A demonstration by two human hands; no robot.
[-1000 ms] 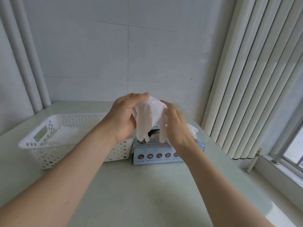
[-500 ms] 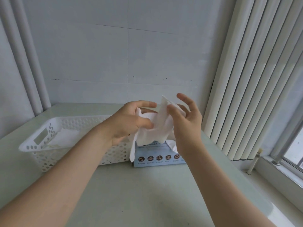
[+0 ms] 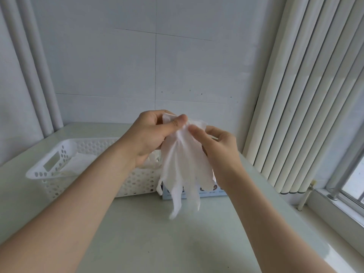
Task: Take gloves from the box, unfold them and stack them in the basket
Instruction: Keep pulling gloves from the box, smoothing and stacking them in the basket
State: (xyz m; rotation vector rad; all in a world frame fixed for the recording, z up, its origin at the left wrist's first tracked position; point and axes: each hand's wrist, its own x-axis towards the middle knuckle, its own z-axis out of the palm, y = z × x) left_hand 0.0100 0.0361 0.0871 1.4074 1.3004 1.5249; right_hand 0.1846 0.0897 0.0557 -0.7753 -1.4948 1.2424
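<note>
two bare hands are seen, raised together above a pale table (image 3: pixel 157 237). one white glove (image 3: pixel 181 166) is held between them in the air, in front of the box and the right end of the basket. its cuff is pinched by the left hand (image 3: pixel 147 136), with the thumb pressed over the bunched edge and the fingers curled behind it. the same edge is pinched just beside by the right hand (image 3: pixel 220 148), with thumb and fingertips closed on the thin material. the glove's fingers hang down loose, and their tips are blurred.

one white perforated basket (image 3: pixel 39 170) is set on the table to the left, with one cut-out handle seen in its near end. flat white gloves (image 3: pixel 80 164) lie inside it; their number cannot be told. one pale blue box (image 3: pixel 208 193) stands just beside the basket's right end, mostly hidden behind the held glove and the right forearm. a row of small round icons with tiny captions is printed on its front; only a few are seen, and none of the writing can be read. no brand name can be made out.

two grey pipes (image 3: pixel 39 75) are seen running up the wall at left. vertical blinds (image 3: pixel 305 95) hang at right, next to one window (image 3: pixel 352 184).
</note>
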